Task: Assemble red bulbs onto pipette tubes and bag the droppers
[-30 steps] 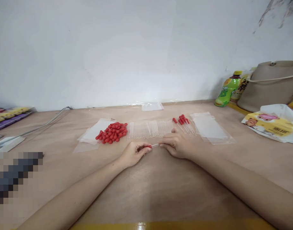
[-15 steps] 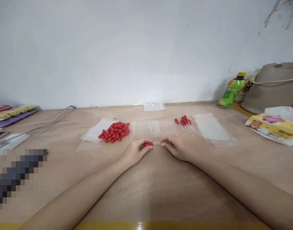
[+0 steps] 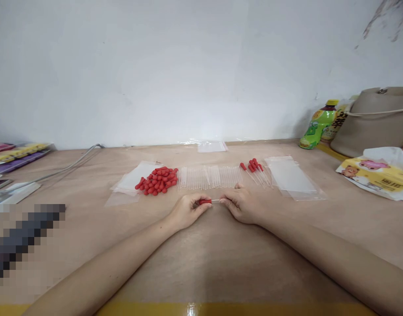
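My left hand is closed around a red rubber dropper bulb, whose open end faces right. My right hand pinches a thin clear dropper tube that meets the bulb's mouth; how far it sits inside I cannot tell. Beyond my left hand lies a heap of red bulbs. A row of clear tubes is laid out side by side behind both hands. Several droppers with red bulbs on their tubes lie beyond my right hand.
Clear plastic bags lie at the left, right and back. A green bottle, a beige bag and a printed yellow-and-white packet stand or lie at right. A grey cable crosses the left side.
My right hand has moved slightly left, toward the bulb, and less of the tube shows between my hands. Both hands sit a little lower in the picture.
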Motion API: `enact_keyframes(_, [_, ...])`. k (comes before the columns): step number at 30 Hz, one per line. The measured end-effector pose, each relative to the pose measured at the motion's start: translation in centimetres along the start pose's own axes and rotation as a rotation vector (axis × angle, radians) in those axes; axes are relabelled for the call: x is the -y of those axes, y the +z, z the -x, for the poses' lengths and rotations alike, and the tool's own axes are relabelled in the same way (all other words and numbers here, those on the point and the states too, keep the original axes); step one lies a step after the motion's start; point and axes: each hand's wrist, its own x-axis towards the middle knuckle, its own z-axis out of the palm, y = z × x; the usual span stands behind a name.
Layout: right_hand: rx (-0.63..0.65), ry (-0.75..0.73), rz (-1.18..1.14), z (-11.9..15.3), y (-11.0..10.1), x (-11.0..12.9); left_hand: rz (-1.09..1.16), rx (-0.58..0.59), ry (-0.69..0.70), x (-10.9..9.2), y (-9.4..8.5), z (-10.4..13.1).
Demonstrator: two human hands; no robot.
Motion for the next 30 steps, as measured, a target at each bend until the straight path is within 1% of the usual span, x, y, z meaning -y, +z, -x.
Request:
enact_keyframes(3, [0.016, 0.01, 0.013, -0.1, 0.2, 0.1, -0.001, 0.019, 0.004, 0.2, 0.1, 0.0])
enact_keyframes(7, [0.057, 0.03, 0.005, -0.4, 0.0, 0.2, -0.01, 0.009, 0.012, 0.1, 0.0, -0.1])
enact_keyframes(10, [0.089, 0.031, 0.016, -0.6, -0.7, 0.3, -0.02, 0.011, 0.014, -0.1, -0.2, -0.3])
enact_keyframes(13, [0.104, -0.03, 0.091, -0.7, -1.7, 0.3, -0.034, 0.014, 0.011, -0.2, -0.4, -0.4])
enact_keyframes(15, [0.088, -0.059, 0.153, -0.6, -2.4, -0.1, -0.039, -0.01, -0.008, 0.0, -0.5, -0.4])
enact_keyframes(16, [0.067, -0.043, 0.168, -0.6, -2.6, -0.6, -0.037, -0.029, -0.022, 0.2, -0.5, -0.4])
enact_keyframes(18, [-0.004, 0.088, 0.177, -0.6, -3.1, -2.1, -0.029, -0.054, -0.048, 0.6, -0.5, -0.5])
enact_keyframes(19, [-0.048, 0.197, 0.18, -0.6, -3.3, -3.0, -0.03, -0.055, -0.053, 0.7, -0.5, -0.6])
enact_keyframes(21, [-0.106, 0.47, 0.223, -0.4, -3.7, -4.7, -0.052, -0.037, -0.05, 0.9, -0.6, -0.7])
enact_keyframes(23, [-0.117, 0.717, 0.281, -0.2, -4.1, -6.1, -0.083, -0.015, -0.036, 0.8, -0.5, -0.7])
enact_keyframes(24, [-0.107, 0.801, 0.307, -0.1, -4.2, -6.6, -0.096, -0.01, -0.03, 0.8, -0.5, -0.8])
enact_keyframes(26, [-0.064, 0.899, 0.346, 0.0, -4.3, -7.3, -0.117, -0.006, -0.022, 0.7, -0.5, -0.8])
enact_keyframes(30, [0.025, 0.981, 0.39, -0.1, -3.9, -7.9, -0.149, -0.002, -0.013, 0.5, -0.5, -0.8])
